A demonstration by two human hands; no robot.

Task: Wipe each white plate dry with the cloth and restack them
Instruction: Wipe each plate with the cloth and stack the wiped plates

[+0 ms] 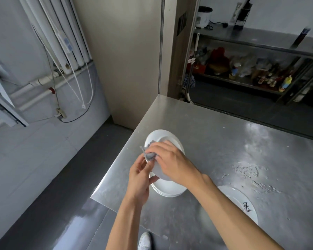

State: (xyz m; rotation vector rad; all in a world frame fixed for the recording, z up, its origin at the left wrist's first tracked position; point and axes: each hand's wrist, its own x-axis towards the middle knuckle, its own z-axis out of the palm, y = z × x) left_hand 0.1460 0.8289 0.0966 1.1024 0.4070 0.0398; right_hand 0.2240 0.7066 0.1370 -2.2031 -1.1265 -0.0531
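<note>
Above steel table (224, 141), left hand (139, 179) pinching tilted plate (167, 135), right hand (170, 159) curled over cloth (150, 156).

I spot one black brush-written character (247, 207) on white plate (233, 194), 4 o'clock on counter (224, 141); I cannot read it. Labels on bottles (285, 83), 1 o'clock shelf (246, 82), too blurred.

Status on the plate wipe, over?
Hands: left hand grips tilted white plate by its edge, right hand holds grey cloth against it. Below, plate stack on steel table. Nothing blocking; marked plate sits apart, right.
</note>
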